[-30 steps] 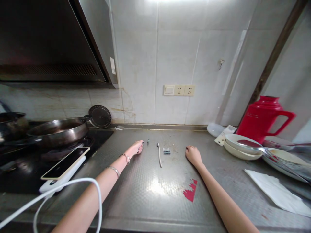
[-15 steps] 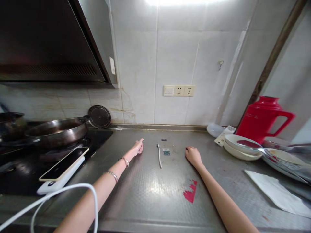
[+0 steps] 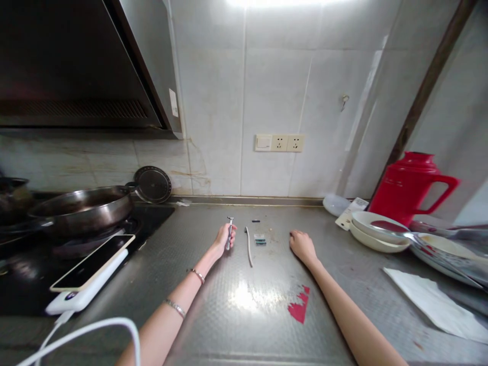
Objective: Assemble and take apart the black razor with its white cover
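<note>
My left hand (image 3: 224, 240) is closed around the handle of a slim silver razor (image 3: 229, 236), held upright with its T-shaped head at the top. Just right of it on the steel counter lies a thin white stick with a dark end (image 3: 249, 247), possibly a toothbrush. Beside that are small teal-and-clear packets (image 3: 260, 240) and a short dark bar (image 3: 255, 221). My right hand (image 3: 302, 246) rests palm down on the counter to their right, its fingers curled under and nothing visible in them.
A torn red patch (image 3: 300, 306) marks the counter between my forearms. Left are a phone on a white power bank (image 3: 68, 302), a white cable (image 3: 114, 321) and a steel pan (image 3: 86, 211). Right stand stacked bowls (image 3: 377, 242), a red thermos jug (image 3: 406, 185) and a white paper sheet (image 3: 430, 305).
My left hand has turned and come slightly right, bringing the razor upright into view. My right hand stays in place. The view has shifted a little.
</note>
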A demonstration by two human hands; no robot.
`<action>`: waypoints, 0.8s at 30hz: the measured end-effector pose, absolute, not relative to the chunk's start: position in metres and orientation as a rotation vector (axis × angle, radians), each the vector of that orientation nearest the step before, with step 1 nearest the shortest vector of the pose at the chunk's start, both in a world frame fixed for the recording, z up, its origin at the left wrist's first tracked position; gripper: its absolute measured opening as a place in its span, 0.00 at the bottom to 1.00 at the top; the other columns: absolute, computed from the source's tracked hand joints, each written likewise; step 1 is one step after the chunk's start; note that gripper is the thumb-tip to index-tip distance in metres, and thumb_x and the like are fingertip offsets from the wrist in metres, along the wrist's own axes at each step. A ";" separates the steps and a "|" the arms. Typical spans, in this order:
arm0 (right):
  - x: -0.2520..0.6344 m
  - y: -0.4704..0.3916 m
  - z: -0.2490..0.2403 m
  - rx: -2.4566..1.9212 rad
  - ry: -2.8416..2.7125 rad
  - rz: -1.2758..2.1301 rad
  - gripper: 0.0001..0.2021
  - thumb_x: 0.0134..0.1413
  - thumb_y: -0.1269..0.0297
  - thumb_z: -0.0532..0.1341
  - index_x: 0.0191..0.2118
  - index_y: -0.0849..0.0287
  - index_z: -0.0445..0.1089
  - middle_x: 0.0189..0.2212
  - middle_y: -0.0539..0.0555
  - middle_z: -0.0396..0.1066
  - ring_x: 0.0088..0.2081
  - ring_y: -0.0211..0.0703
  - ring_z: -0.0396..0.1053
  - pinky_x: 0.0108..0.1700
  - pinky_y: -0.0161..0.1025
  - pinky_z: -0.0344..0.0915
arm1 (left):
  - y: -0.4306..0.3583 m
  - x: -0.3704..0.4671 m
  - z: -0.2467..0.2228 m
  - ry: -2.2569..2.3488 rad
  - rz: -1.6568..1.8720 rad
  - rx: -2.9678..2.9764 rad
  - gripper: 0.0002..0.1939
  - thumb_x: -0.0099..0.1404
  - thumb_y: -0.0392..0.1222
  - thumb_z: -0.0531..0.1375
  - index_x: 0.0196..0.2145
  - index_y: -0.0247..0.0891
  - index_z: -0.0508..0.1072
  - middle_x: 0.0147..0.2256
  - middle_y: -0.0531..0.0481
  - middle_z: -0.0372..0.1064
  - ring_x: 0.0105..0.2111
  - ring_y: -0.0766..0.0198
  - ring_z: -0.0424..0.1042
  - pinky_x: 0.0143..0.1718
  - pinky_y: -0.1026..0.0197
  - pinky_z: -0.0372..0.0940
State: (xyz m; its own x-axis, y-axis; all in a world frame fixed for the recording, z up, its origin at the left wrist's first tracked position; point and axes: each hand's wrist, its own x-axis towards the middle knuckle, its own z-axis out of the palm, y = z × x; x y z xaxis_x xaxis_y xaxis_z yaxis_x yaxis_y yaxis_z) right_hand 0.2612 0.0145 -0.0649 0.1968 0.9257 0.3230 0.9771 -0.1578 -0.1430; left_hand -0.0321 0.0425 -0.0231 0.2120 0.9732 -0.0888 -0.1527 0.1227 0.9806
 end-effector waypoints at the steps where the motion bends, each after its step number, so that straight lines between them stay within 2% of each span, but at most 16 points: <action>1: 0.260 0.013 -0.062 -2.161 -1.779 -0.248 0.16 0.54 0.71 0.49 0.44 0.61 0.70 0.46 0.60 0.69 0.47 0.47 0.65 0.45 0.37 0.57 | 0.042 -0.032 -0.024 0.974 1.047 1.092 0.10 0.59 0.44 0.45 0.30 0.37 0.62 0.16 0.61 0.51 0.11 0.75 0.51 0.12 0.70 0.49; 4: 0.249 0.005 -0.047 -2.099 -1.733 -0.354 0.17 0.54 0.69 0.50 0.47 0.59 0.68 0.50 0.59 0.66 0.50 0.49 0.62 0.45 0.39 0.57 | 0.042 -0.033 -0.025 0.945 1.025 1.079 0.10 0.60 0.44 0.46 0.30 0.37 0.62 0.16 0.60 0.52 0.11 0.74 0.52 0.12 0.70 0.49; 6: 0.235 0.001 -0.034 -2.039 -1.732 -0.328 0.15 0.56 0.67 0.49 0.46 0.58 0.68 0.45 0.58 0.70 0.47 0.47 0.64 0.43 0.37 0.57 | 0.042 -0.033 -0.025 0.918 1.028 1.078 0.10 0.59 0.44 0.47 0.30 0.37 0.62 0.16 0.60 0.53 0.11 0.74 0.53 0.12 0.70 0.49; 8: 0.216 -0.003 -0.021 -2.027 -1.739 -0.144 0.15 0.58 0.62 0.48 0.45 0.57 0.67 0.38 0.55 0.73 0.39 0.43 0.69 0.36 0.34 0.58 | 0.042 -0.033 -0.024 0.889 1.039 1.088 0.10 0.59 0.45 0.49 0.30 0.36 0.63 0.17 0.59 0.55 0.11 0.74 0.54 0.12 0.70 0.50; 10: 0.193 -0.006 -0.013 -2.025 -1.819 0.031 0.16 0.58 0.57 0.49 0.42 0.56 0.69 0.34 0.54 0.74 0.35 0.42 0.70 0.32 0.32 0.58 | 0.040 -0.031 -0.024 0.862 1.053 1.108 0.11 0.57 0.47 0.52 0.30 0.36 0.63 0.17 0.59 0.56 0.12 0.74 0.55 0.12 0.70 0.50; 13: 0.159 -0.008 -0.009 -2.021 -1.992 0.259 0.22 0.57 0.49 0.48 0.33 0.59 0.73 0.32 0.58 0.74 0.35 0.44 0.71 0.32 0.33 0.59 | 0.035 -0.029 -0.023 0.839 1.070 1.150 0.14 0.54 0.50 0.56 0.30 0.36 0.64 0.17 0.59 0.57 0.12 0.74 0.55 0.11 0.70 0.50; 16: 0.133 -0.010 -0.012 -2.055 -2.074 0.263 0.28 0.57 0.46 0.44 0.32 0.61 0.74 0.33 0.62 0.75 0.37 0.50 0.72 0.34 0.38 0.62 | 0.028 -0.026 -0.020 0.838 1.073 1.195 0.15 0.53 0.51 0.57 0.30 0.36 0.64 0.17 0.59 0.57 0.12 0.75 0.55 0.11 0.70 0.51; 20: 0.117 -0.008 -0.016 -2.100 -2.115 0.163 0.24 0.56 0.50 0.47 0.38 0.63 0.74 0.37 0.66 0.74 0.40 0.56 0.72 0.37 0.43 0.65 | 0.020 -0.021 -0.018 0.862 1.082 1.238 0.14 0.54 0.50 0.57 0.30 0.36 0.66 0.17 0.59 0.58 0.12 0.75 0.55 0.11 0.71 0.51; 24: 0.113 -0.005 -0.020 -2.067 -2.147 0.162 0.18 0.54 0.59 0.50 0.39 0.63 0.73 0.38 0.67 0.73 0.40 0.55 0.72 0.37 0.43 0.65 | 0.017 -0.018 -0.018 0.853 1.107 1.276 0.14 0.54 0.51 0.56 0.30 0.35 0.65 0.17 0.59 0.58 0.11 0.75 0.55 0.11 0.70 0.51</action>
